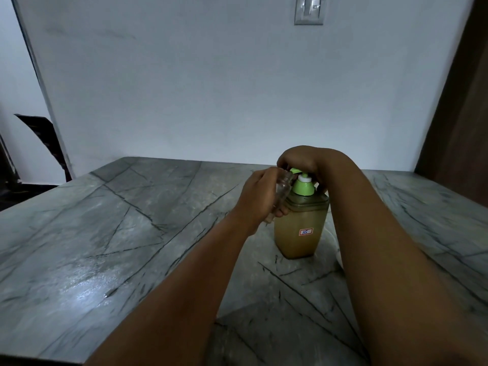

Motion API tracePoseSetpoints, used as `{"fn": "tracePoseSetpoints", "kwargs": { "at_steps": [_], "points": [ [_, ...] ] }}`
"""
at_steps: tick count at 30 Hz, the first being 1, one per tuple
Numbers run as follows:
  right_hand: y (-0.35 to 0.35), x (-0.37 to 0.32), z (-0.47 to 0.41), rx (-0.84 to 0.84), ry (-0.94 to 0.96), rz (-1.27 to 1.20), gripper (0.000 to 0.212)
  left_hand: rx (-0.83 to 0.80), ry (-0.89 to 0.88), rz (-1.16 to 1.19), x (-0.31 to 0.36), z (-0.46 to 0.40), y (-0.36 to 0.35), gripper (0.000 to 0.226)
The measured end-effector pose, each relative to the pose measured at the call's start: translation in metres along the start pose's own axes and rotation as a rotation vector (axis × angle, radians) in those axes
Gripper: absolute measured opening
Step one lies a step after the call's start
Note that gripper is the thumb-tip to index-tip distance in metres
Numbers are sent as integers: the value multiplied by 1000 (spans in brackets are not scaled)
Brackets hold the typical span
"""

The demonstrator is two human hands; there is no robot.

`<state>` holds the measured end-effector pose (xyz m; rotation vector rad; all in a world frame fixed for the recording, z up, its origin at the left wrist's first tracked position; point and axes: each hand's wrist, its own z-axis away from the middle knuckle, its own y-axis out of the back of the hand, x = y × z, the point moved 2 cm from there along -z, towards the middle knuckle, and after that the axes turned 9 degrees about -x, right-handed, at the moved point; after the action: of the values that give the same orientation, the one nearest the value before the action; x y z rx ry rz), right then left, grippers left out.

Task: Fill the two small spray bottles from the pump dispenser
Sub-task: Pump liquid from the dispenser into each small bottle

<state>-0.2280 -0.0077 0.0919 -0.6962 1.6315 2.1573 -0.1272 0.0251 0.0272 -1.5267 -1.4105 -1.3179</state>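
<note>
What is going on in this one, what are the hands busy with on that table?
A person is filling a small clear spray bottle from a pump dispenser of yellowish liquid standing on a grey marble table. The left hand holds the uncapped bottle tilted, its mouth up at the green nozzle. The right hand rests on top of the pump head, as if pressing it. Any liquid in the bottle is too hard to make out. No second bottle is visible.

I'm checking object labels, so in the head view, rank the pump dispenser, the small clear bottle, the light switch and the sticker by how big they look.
1. Pump dispenser
2. Small clear bottle, partly hidden by the left hand
3. Light switch, though it is farther away
4. Sticker
</note>
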Motion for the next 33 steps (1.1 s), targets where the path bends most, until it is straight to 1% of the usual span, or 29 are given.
{"fn": "tracePoseSetpoints", "kwargs": {
  "at_steps": [3, 6, 9, 10, 12, 15, 17, 22, 28, 30, 33],
  "points": [
    [4, 2, 0, 15, -9, -106, 13, -5, 6, 10, 0, 0, 1, 32],
    [14, 2, -1, 67, 5, -206, 25, -22, 28, 43, 0, 0, 2, 32],
    [16, 2, -3, 83, 20, -237, 42, -26, 43, 40, 0, 1, 2, 31],
    [15, 2, -3, 77, 18, -229, 43, -23, 51, 41, -1, 0, 1, 31],
    [13, 2, -1, 70, 9, -211, 38, -15, 63, 44, -1, 0, 1, 33],
    [10, 0, 3, 70, 4, -183, 22, -10, 51, 47, -1, 0, 0, 34],
    [9, 0, 7, 57, -10, -195, 16, -10, 37, 52, 1, 1, 0, 35],
    [7, 0, 7, 48, -27, -122, 19, -5, 13, 22, 1, 1, -1, 34],
    [1, -1, 5, 29, -20, 5, 11, -10, 32, -1, -1, 0, 0, 34],
    [1, -2, 4, 35, -1, -17, 9, -4, 38, -11, 1, 1, -1, 33],
    [6, 1, 2, 51, 37, -125, 17, 5, 36, -4, 3, 4, -1, 31]
  ]
}}
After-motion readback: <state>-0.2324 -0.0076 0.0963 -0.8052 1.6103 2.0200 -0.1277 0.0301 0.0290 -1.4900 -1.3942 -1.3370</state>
